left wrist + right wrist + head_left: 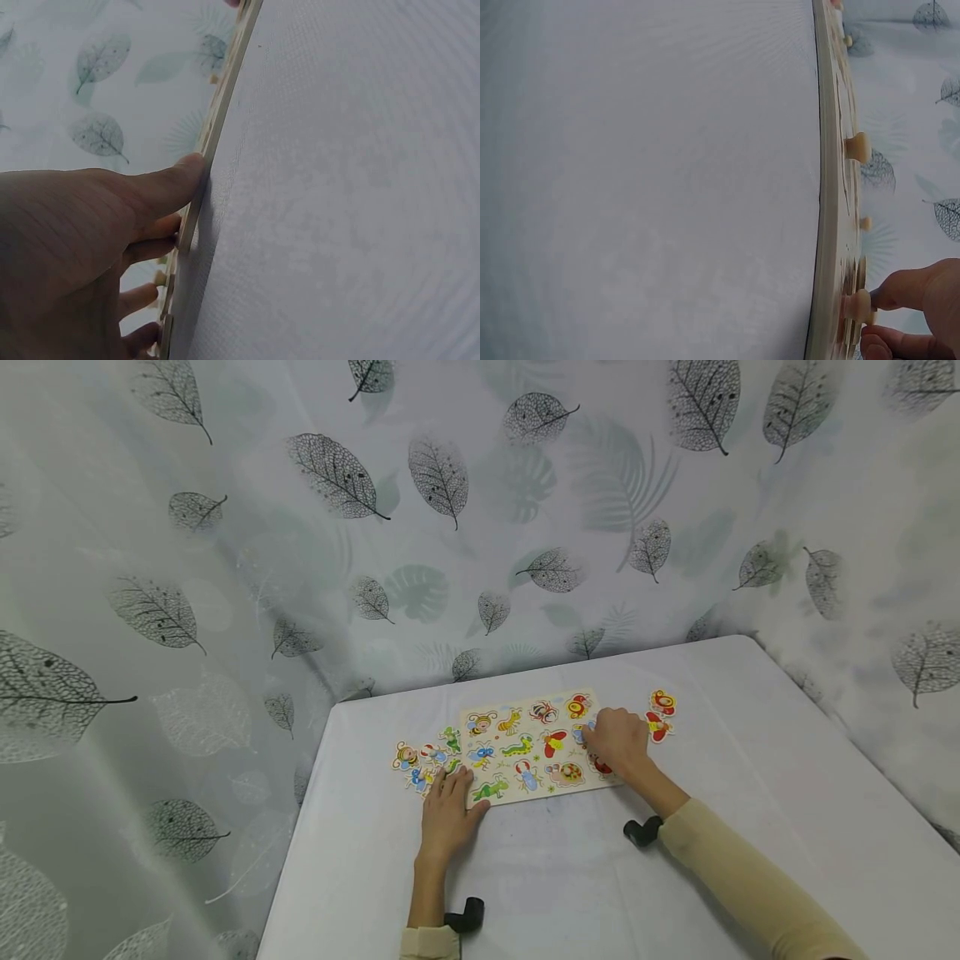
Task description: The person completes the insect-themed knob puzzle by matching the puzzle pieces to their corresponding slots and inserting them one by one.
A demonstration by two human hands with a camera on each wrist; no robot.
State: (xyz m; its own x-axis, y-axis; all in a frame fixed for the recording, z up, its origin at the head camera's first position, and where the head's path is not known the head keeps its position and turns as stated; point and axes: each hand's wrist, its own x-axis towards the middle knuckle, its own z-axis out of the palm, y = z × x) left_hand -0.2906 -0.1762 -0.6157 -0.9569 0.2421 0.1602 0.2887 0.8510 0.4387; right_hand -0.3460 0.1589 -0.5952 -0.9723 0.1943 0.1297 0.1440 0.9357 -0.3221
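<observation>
A wooden insect puzzle board (502,795) lies flat on the table. My left hand (447,817) rests at its lower left corner, fingers extended, thumb (176,184) against the board's edge. Over the board's right side, my right hand (618,742) has curled fingers and pinches a bluish puzzle piece (579,733), mostly hidden by the hand. A red ladybug piece (600,765) shows just below that hand. In the right wrist view, the fingers (907,289) are close behind a round wooden knob (859,305), and another knob (859,148) stands up from the board.
Left of the board lie several loose pieces, among them a bee (406,755), a blue fly (418,779) and a green grasshopper (450,739). To the right are a red-and-yellow round piece (662,702) and a red-winged insect (657,727). Leaf-patterned curtains (480,527) surround the white table (555,877).
</observation>
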